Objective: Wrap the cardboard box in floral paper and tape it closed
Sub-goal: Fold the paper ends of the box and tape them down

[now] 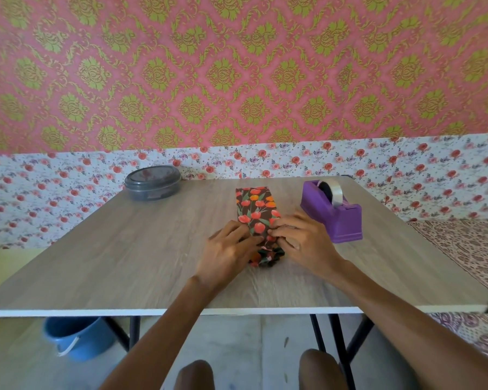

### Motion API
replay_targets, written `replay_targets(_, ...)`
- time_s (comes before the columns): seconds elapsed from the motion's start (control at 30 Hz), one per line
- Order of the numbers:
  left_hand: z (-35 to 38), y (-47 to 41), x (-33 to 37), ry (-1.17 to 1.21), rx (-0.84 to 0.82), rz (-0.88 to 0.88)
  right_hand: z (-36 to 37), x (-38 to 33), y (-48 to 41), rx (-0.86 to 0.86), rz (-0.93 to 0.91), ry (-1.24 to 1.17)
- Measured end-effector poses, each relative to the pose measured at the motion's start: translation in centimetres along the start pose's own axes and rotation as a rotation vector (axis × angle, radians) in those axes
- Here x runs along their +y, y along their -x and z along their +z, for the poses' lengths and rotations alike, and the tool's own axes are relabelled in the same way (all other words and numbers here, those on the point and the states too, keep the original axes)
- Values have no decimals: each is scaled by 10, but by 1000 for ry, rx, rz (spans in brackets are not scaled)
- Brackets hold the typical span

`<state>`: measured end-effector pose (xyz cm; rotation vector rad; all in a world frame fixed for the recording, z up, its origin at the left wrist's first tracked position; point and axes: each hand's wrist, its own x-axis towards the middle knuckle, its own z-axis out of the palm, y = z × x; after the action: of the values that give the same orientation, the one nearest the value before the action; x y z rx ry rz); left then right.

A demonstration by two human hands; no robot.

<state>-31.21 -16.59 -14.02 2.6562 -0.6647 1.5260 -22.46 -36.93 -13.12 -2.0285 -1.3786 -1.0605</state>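
A long narrow box covered in dark floral paper (255,208) with red and orange tulips lies lengthwise on the wooden table (141,249), its far end pointing at the wall. My left hand (227,253) and my right hand (303,239) press on the paper at the near end of the box, one from each side. The paper there is crumpled and bunched between my fingers. The cardboard itself is hidden under the paper. A purple tape dispenser (333,211) with a clear roll stands just right of the box, close to my right hand.
A round grey lidded container (152,182) sits at the table's far left corner. A blue bucket (78,340) stands on the floor under the table's left side. A patterned cloth surface (468,249) lies to the right. My knees show below the table's near edge.
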Motion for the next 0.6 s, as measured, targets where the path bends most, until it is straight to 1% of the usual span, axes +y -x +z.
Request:
replay_targets(0.13,4,0,1,13,6,-1,-5,-1,5,-9,-36,17)
replay_targets(0.27,6,1,0,12,-12,2,-2,-1,7,-42,-20,2)
replay_targets(0.33,7,2,0,34,-12,-27,-3,-2,8,-41,64,-58)
replay_targets(0.4,7,1,1,59,3,-67,-7,-7,11,-5,179,-156)
replay_targets(0.43,7,0,2,66,15,-86,-9,-10,13,22,208,-193)
replay_targets(0.5,6,0,3,69,28,-113,-10,-21,18,65,225,-202)
replay_targets(0.6,4,-1,3,88,21,-138,-8,-34,22,74,252,-141)
